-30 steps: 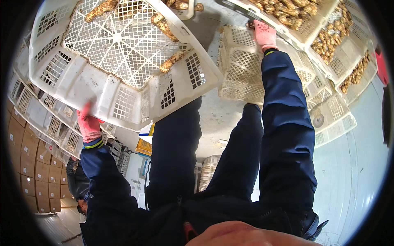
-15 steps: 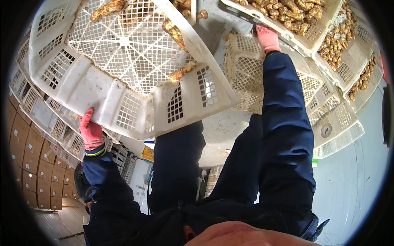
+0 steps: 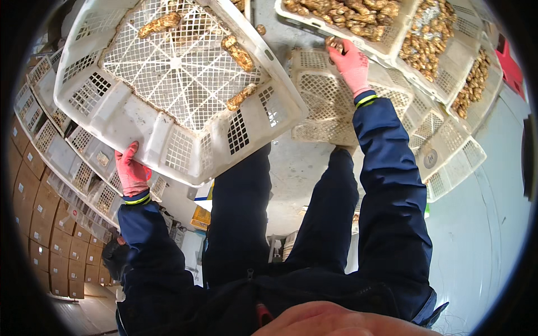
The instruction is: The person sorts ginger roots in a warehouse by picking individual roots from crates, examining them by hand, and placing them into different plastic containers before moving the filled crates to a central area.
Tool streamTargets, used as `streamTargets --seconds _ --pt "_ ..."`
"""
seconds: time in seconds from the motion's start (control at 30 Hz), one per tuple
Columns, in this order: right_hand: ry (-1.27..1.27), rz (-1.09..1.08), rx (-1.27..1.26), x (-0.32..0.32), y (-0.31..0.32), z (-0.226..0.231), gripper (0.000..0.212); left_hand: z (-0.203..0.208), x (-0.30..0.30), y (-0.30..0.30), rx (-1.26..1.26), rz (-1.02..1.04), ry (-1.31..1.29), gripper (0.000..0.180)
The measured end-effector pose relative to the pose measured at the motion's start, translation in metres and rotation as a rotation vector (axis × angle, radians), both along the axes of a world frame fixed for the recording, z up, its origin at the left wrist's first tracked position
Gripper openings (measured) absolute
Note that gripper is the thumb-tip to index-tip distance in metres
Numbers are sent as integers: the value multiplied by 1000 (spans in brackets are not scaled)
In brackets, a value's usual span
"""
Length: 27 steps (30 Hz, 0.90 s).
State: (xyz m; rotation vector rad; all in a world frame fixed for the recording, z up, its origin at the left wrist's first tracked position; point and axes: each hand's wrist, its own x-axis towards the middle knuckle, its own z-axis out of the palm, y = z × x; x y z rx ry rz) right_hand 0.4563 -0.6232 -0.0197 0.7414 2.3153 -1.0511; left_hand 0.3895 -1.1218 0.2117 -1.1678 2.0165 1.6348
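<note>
My left hand [image 3: 131,171], in a pink glove, is closed on the near rim of a tilted white plastic crate [image 3: 131,120]. Inside that crate, a few brown mushroom-like pieces lie scattered over the mesh bottom, one [image 3: 238,54] toward its right side. My right hand [image 3: 353,66], gloved the same way, pinches a small brown mushroom [image 3: 334,43] between thumb and fingers. It hangs above an off-white mesh crate [image 3: 325,92] on the floor, just short of a crate [image 3: 336,29] heaped with brown mushrooms.
More crates of mushrooms [image 3: 428,42] stand at the far right. Stacked white crates [image 3: 84,148] line the left, with cardboard boxes [image 3: 42,224] behind. A single loose mushroom [image 3: 260,29] lies on the grey floor beyond the tilted crate. Something red [image 3: 509,67] is at the right edge.
My right hand has drawn back from beneath the heaped crate's edge, and a mushroom now shows in its fingers. The tilted crate has shifted slightly, with my left hand still on its rim.
</note>
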Motion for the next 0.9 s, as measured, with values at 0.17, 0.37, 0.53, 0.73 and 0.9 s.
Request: streamTargets --seconds 0.17,0.37,0.53,0.73,0.9 --pt "387 -421 -210 -32 38 75 61 5 -12 18 -14 -182 18 32" --pt "234 -241 -249 65 61 174 50 -25 30 149 -214 -581 -109 20" --pt "71 -782 -175 187 39 171 49 -89 119 202 -69 -642 -158 25" --pt "-66 -759 35 267 58 139 45 -73 100 231 146 -945 -232 54" --pt "-141 -833 296 256 44 161 61 -45 61 191 342 -943 -320 44"
